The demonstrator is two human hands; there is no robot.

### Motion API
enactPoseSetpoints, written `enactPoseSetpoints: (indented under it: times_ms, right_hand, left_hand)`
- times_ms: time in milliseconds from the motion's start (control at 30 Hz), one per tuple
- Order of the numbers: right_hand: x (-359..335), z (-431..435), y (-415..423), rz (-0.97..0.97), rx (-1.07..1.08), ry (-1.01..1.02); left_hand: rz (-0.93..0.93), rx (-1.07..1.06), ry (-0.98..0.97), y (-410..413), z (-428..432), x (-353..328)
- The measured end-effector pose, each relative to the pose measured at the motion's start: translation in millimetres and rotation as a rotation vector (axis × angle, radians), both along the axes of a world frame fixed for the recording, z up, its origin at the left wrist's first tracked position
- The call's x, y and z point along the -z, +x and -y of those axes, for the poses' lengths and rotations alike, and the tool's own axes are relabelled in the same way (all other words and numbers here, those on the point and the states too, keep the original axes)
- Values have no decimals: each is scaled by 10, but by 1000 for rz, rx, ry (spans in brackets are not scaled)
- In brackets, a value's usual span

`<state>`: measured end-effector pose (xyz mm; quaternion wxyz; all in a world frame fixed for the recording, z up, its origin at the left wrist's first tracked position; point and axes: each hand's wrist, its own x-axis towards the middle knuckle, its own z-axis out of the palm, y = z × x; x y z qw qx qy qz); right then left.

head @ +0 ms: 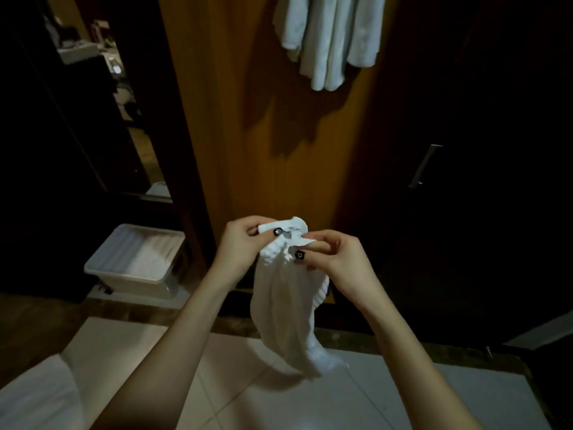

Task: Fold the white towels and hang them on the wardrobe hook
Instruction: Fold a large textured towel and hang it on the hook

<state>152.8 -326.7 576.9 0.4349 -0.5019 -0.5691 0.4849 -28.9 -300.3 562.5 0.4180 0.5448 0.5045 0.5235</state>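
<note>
Left hand (240,243) and right hand (333,259) both pinched top edge of white towel (288,308), thumbs in front, fingers curled behind. Towel hung bunched between hands, lower end loose above tiled floor (279,405). More towels (328,38) hung high on wooden wardrobe panel (248,119), well above hands. White bin (136,259) stood on floor at left, near panel. Dark door with metal handle (424,166) at right.
</note>
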Motion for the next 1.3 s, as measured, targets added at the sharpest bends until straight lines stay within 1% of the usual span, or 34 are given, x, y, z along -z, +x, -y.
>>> enactPoseSetpoints:
  times_ms: [33, 100, 200, 367, 500, 733, 833, 900, 967, 1033, 1133, 1167, 1300]
  right_hand:
    - [-31, -25, 21, 68, 26, 51]
    - [-67, -70, 50, 177, 61, 123]
    - [-112, -125, 78, 251, 98, 188]
    - [-285, -249, 224, 160, 145, 256]
    - [-353, -309, 278, 164, 100, 266]
    - [-331, -394, 317, 144, 171, 289]
    - [-303, -415, 327, 101, 148, 270]
    - [-297, -435, 332, 80, 132, 254]
    - [-287, -445, 336, 102, 121, 238]
    - [-295, -458, 359, 208, 121, 236]
    - [-314, -498, 524, 565, 117, 267]
    - [-319, -505, 596, 642, 91, 266]
    - [-340, -503, 784, 722, -87, 240]
  left_hand:
    - [25, 39, -17, 72, -22, -20]
    - [56, 52, -41, 192, -68, -44]
    - [65, 50, -30, 319, -148, -98]
    - [94, 117, -18, 366, -215, -147]
    - [158, 172, -11, 412, -225, -216]
    - [266, 304, 39, 597, -213, -177]
    - [259, 269, 87, 647, -219, -120]
    - [337, 218, 69, 643, -227, -78]
    - [419, 184, 40, 642, -229, -51]
    - [441, 148, 36, 647, -249, -50]
    - [456, 94, 43, 617, -304, -95]
    - [453, 93, 49, 599, -330, -119]
    - [412, 136, 104, 555, -425, -244]
